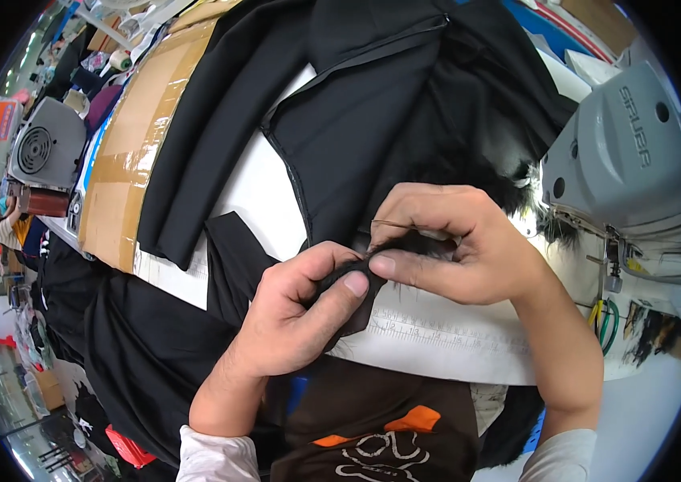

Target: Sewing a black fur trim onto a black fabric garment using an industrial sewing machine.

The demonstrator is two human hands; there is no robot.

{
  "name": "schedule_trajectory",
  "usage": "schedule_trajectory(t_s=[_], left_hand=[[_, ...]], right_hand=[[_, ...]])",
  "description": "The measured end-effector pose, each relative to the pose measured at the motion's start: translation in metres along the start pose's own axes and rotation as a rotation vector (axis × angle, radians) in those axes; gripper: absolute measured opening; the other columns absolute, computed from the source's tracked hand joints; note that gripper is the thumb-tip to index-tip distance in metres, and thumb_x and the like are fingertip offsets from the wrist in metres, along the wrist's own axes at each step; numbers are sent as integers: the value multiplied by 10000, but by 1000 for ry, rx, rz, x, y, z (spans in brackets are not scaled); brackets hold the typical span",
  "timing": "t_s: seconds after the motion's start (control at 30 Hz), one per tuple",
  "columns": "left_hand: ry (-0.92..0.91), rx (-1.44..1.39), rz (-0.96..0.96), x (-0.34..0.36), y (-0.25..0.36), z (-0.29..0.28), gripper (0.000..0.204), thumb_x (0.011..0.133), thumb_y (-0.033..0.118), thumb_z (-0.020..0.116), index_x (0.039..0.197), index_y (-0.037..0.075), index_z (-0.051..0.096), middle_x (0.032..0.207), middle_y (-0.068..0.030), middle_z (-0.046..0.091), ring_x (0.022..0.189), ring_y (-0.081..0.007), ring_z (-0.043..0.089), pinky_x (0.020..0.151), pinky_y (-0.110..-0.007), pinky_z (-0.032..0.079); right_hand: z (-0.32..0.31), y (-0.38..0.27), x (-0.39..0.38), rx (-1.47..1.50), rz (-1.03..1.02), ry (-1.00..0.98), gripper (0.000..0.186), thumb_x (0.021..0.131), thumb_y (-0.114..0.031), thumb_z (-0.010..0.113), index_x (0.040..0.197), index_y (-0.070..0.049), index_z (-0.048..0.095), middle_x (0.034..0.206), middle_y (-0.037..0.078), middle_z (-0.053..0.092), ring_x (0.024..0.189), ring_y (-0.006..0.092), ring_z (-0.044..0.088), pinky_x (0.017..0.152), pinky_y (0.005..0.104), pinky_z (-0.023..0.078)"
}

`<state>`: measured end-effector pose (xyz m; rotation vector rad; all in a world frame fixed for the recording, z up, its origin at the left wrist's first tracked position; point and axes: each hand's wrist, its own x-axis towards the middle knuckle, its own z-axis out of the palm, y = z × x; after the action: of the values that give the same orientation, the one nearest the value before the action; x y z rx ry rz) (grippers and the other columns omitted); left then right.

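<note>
Pale sleeves and a brown front with orange bits.
The left sleeve (216, 456) and the right sleeve (563, 458) are both whitish, with soft folds and little wrinkles in the cloth. Each one stops partway up the arm, so the arm is bare from there down to the left hand (296, 309) and the right hand (469, 245). The nails on the thumbs look short. The brown front (373, 390) may be a shirt or an apron; I can't tell which. It has a big orange patch (413, 418), a thinner orange strip (330, 440), and a loopy white line drawing (395, 459) under them.
</note>
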<state>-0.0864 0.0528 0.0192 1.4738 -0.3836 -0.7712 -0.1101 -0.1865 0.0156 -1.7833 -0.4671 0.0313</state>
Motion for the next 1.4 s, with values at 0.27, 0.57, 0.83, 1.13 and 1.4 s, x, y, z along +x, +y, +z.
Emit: schedule_trajectory(t_s=[0.27,0.57,0.83,1.13,1.4], left_hand=[[14,116,42,1,0,-2,166,1081,126,573,1041,-6,664,722,82,549,670,5,439,573,-198,376],[60,66,41,2,0,5,231,1100,172,556,973,6,655,686,96,499,649,11,402,546,-205,349],[41,80,73,4,-11,2,350,1116,238,543,836,31,585,667,102,441,644,-5,348,534,-223,326],[48,127,84,2,-7,3,363,1122,283,526,906,15,639,664,94,470,642,-7,370,540,-220,336],[52,118,74,3,-2,5,357,1123,283,526,941,6,658,683,93,503,647,-6,391,546,-211,345]], right_hand=[[4,-4,1,221,128,18,92,956,-43,720,943,41,687,845,25,636,763,48,576,657,227,450],[7,-9,0,207,243,45,82,954,-34,698,911,27,664,867,36,638,711,64,537,630,247,425],[1,-1,1,68,38,-19,187,856,-98,823,956,21,719,837,60,678,769,131,631,695,272,488],[-6,-1,-1,186,93,-46,119,849,-15,798,935,39,736,900,68,700,737,87,565,632,246,405],[-10,-5,1,191,180,-83,174,920,-121,743,986,41,735,847,49,691,795,76,597,727,251,481]])
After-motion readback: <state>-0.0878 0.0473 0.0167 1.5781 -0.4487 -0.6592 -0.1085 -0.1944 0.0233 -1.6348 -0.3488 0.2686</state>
